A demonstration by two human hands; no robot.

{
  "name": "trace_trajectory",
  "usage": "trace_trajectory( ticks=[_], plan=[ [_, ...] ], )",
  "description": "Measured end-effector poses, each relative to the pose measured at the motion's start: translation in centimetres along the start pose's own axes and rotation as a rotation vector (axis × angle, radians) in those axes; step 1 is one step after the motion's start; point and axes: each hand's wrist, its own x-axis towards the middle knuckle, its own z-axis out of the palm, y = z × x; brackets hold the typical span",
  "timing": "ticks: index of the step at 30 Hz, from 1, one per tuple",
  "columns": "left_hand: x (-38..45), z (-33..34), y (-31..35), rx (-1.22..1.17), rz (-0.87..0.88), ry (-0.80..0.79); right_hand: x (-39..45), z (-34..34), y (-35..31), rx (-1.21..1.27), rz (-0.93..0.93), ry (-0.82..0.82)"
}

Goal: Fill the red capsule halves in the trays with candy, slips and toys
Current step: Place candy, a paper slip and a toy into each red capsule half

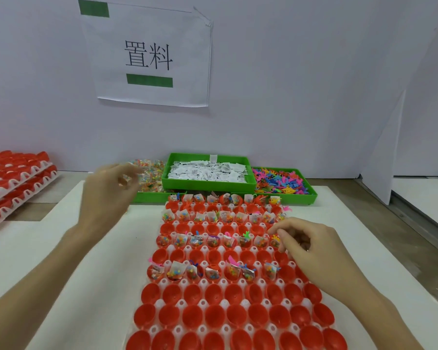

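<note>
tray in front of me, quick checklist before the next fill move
1. Candy bin stocked: ok, packets piled behind the left hand.
2. Slip bin stocked: ok, white slips heaped.
3. Toy bin stocked: ok, coloured toys heaped.
4. Left hand has a piece: cannot tell, fingers pinched and blurred over the candy.
5. Right hand load: cannot tell, fingers curled at the right end of a filled row.
6. Empty halves left in the tray: ok, the three nearest rows and alternate rows further up are bare.
7. Spare trays: ok, stacked far left.
</note>
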Motion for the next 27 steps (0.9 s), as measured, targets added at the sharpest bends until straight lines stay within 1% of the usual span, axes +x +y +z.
trace_trajectory(
  ticks=[2, 4, 6, 8, 11, 14, 18, 23, 27],
  plan=[
    [-2.0, -0.1, 2.3, -0.276, -0.146, -0.027, 0.0, 0.0, 0.0, 0.007, 0.0, 0.003],
    [-4.4, -0.2, 4.2, -0.47, -0.224, -0.075, -0.1, 0.0, 0.1, 0.003, -0.003, -0.004],
    [-6.4, -0.5, 5.5, -0.615, -0.278, -0.149, -0.1, 0.2, 0.1, 0.004, -0.007, -0.009],
    [-7.5, -0.8, 6.1, -0.69, -0.312, -0.227, -0.1, 0.4, -0.1, 0.017, -0.006, 0.002],
    [-8.0, -1.1, 6.5, -0.754, -0.298, -0.311, 0.3, 0.8, -1.0, 0.038, -0.04, 0.07],
    [-8.2, -1.4, 6.4, -0.776, -0.284, -0.332, 2.1, 1.2, -2.5, 0.003, -0.096, 0.098],
    [-8.2, -1.4, 5.9, -0.779, -0.239, -0.263, 8.0, 1.8, -3.4, -0.147, -0.113, 0.005],
    [-8.2, -1.3, 5.3, -0.793, -0.222, -0.247, 16.3, 4.6, -2.7, -0.313, -0.049, -0.11],
    [-8.2, -1.1, 5.0, -0.777, -0.21, -0.223, 20.0, 6.3, -1.4, -0.447, -0.006, -0.207]
  ],
)
